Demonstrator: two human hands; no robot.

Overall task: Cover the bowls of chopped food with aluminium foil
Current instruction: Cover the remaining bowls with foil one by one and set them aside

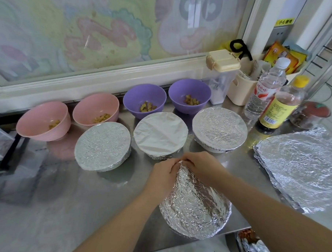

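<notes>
A foil-wrapped bowl (195,213) sits near the front edge of the steel counter. My left hand (162,178) and my right hand (198,165) pinch the far corner of its foil, lifted into a peak at its far side. Behind it stand three covered bowls: the left covered bowl (103,146) and the right covered bowl (219,130) show silver foil, the middle covered bowl (160,134) looks white on top. Two pink bowls (43,120) (95,111) and two purple bowls (144,100) (189,94) at the back hold chopped food, uncovered.
A stack of crumpled foil sheets (300,168) lies at the right. A water bottle (265,88), a sauce bottle (282,106), a lidded container (220,76), a cream caddy (241,89) and a red-lidded jar (312,115) crowd the back right. A window frame (106,79) runs behind the bowls.
</notes>
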